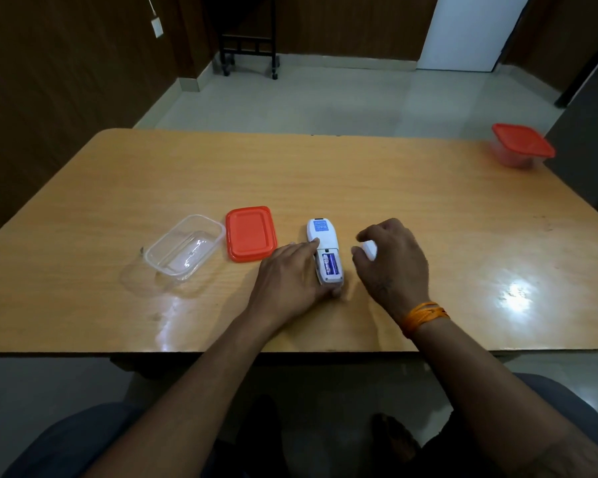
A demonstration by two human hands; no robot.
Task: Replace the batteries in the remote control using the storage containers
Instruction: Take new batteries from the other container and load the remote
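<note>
A white remote control (pixel 320 236) lies face down on the wooden table (pixel 428 208), its battery bay uncovered with two batteries (pixel 329 264) inside, one white and one blue. My left hand (pixel 287 277) grips the remote along its left side and near end. My right hand (pixel 392 260) hovers just right of the remote with a small white piece, seemingly the battery cover (pixel 369 250), between thumb and fingers. A clear, empty container (pixel 183 248) sits to the left, and its red lid (pixel 251 233) lies beside it.
A second container with a red lid (pixel 522 144) stands at the table's far right corner. A black wheeled frame (pixel 249 46) stands on the pale floor beyond the table. The table's near edge runs just below my wrists.
</note>
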